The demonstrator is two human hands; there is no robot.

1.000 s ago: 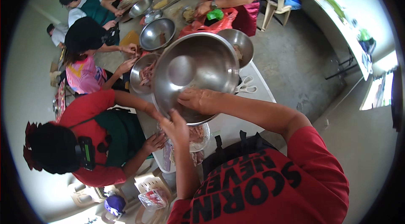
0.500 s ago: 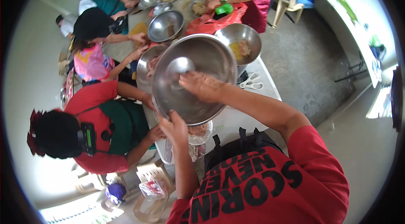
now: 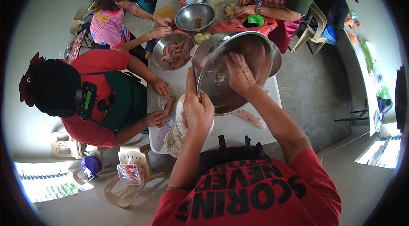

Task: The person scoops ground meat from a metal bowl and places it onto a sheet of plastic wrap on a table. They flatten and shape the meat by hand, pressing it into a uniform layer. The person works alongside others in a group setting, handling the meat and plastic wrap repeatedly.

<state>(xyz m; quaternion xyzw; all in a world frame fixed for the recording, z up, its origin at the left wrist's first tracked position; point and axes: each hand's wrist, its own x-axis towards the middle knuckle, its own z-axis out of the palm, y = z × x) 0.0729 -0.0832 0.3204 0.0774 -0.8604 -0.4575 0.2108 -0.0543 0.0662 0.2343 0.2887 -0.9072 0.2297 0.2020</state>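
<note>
The left hand (image 3: pixel 200 109) is gripping one smooth, round metal bowl (image 3: pixel 234 98) tilted above the white table (image 3: pixel 221 134), and the straight-fingered, ungripping right hand (image 3: pixel 241 72) is reaching inside beside one crumbly clump (image 3: pixel 219 77).

Rm has pale walls (image 3: pixel 38 34), grey flr (image 3: pixel 311 98), white tbl (image 3: pixel 217 138) mid-rm, long white side tbl (image 3: pixel 370 98) along R wall, beige plastic chairs (image 3: pixel 135 156) on both sides, & windows (image 3: pixel 51 187) bottom L & far R, v. bright w/ daylight.

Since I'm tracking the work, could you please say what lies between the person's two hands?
In the head view, the tilted metal bowl, with a small food clump inside, lies between left hand and right hand.
</note>
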